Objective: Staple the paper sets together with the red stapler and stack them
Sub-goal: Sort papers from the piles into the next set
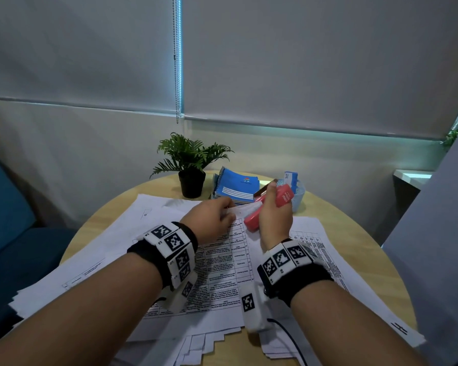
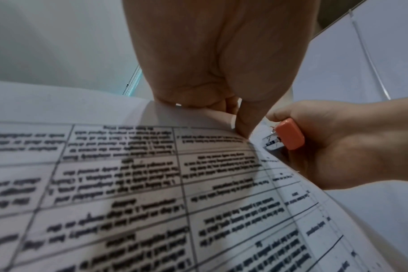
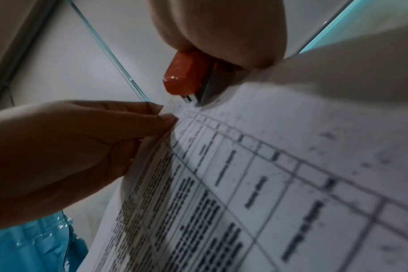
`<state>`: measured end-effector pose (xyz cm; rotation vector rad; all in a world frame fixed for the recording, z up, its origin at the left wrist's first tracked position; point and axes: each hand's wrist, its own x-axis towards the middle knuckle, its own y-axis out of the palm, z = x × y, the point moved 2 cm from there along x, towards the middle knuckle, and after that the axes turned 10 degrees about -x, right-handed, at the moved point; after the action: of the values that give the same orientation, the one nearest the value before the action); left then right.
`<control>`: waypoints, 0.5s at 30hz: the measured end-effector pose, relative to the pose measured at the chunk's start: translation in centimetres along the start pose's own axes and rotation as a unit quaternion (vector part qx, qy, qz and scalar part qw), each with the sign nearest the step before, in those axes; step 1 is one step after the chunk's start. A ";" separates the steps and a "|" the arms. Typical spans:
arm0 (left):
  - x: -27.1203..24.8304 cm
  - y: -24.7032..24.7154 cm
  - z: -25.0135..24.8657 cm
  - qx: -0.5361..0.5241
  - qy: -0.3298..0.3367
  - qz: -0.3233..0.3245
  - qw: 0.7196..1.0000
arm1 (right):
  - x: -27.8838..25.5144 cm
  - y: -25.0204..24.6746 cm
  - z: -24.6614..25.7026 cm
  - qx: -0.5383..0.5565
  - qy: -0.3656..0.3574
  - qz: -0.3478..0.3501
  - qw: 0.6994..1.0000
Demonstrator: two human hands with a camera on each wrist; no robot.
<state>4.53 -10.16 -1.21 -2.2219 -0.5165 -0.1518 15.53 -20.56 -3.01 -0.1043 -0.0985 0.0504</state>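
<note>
Red stapler (image 1: 259, 210), seemingly upright, nose down on paper set (image 1: 224, 262).

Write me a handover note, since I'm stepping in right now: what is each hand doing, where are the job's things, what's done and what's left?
Left hand: pinches the top corner of the paper set.
Right hand: grips the red stapler, its nose at that same corner; I cannot tell whether a staple is in yet.
Loose printed sheets lie spread over the round table; no tidy stack of finished sets shows.
Left: staple this corner, lay the set aside, then repeat with the remaining sheets and stack them.
</note>
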 end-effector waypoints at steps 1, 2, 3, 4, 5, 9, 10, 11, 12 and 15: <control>-0.1 0.1 -0.1 0.001 0.005 0.000 1.000 | 0.1 0.1 -0.1 0.000 0.002 -0.007 1.000; -0.2 0.1 -0.1 0.001 0.006 0.001 1.000 | 0.2 0.2 -0.2 0.000 0.006 -0.011 1.000; -0.3 0.2 -0.2 0.000 0.011 -0.001 1.000 | 0.2 0.3 -0.2 0.002 0.009 -0.016 1.000; -0.4 0.2 -0.3 -0.002 0.012 -0.001 1.000 | 0.2 0.4 -0.2 0.003 0.012 -0.020 1.000; -0.4 0.3 -0.4 -0.006 0.012 -0.001 1.000 | 0.3 0.5 -0.2 0.004 0.013 -0.024 1.000; -0.5 0.5 -0.4 -0.009 0.007 0.010 1.000 | 0.4 0.7 -0.4 0.010 0.010 -0.047 0.999; -0.5 0.6 -0.5 -0.012 0.006 0.013 1.000 | 0.5 0.7 -0.5 0.013 0.008 -0.049 0.999; -0.5 0.6 -0.5 -0.016 0.006 0.015 1.000 | 0.5 0.8 -0.5 0.017 0.008 -0.050 0.999; -0.6 0.7 -0.5 -0.018 0.006 0.017 1.000 | 0.6 0.7 -0.6 0.018 0.006 -0.051 0.999; -0.6 0.8 -0.6 -0.014 0.012 0.018 1.000 | 0.8 0.7 -0.8 0.026 0.004 -0.032 0.999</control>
<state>4.39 -11.27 -1.55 -2.2533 -0.4649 -0.1673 16.39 -19.86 -3.78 -0.0500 -0.0923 -0.0121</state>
